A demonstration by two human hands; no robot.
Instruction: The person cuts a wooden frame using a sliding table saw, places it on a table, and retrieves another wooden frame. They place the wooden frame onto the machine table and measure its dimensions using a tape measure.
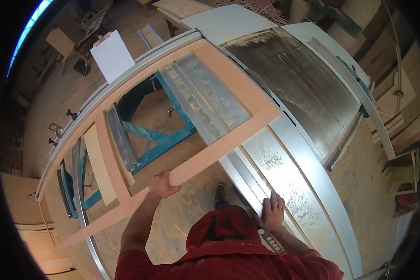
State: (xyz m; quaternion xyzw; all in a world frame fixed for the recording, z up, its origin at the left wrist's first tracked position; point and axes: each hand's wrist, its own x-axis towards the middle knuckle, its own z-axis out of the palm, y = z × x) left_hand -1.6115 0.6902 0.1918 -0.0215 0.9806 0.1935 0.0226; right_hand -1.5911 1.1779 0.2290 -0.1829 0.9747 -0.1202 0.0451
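A large pinkish wooden frame (205,147), flat and with crossbars, lies across the sliding table and outrigger of a panel saw. Its near rail is in my left hand (162,185), the fingers wrapped over the edge and the thumb pointing right. My right hand (273,212) rests on the silver sliding table (291,175), to the right of the frame and apart from it. Its fingers stretch forward along the metal, with nothing visible in them. A pale wooden strip (99,163) shows within the frame's left opening.
The teal outrigger (165,140) shows through the frame openings. A long metal fence (126,70) runs along the far side, with a clipboard holding white paper (113,58) beside it. The dark saw table (294,79) stands right. Boards (396,98) lean at the far right.
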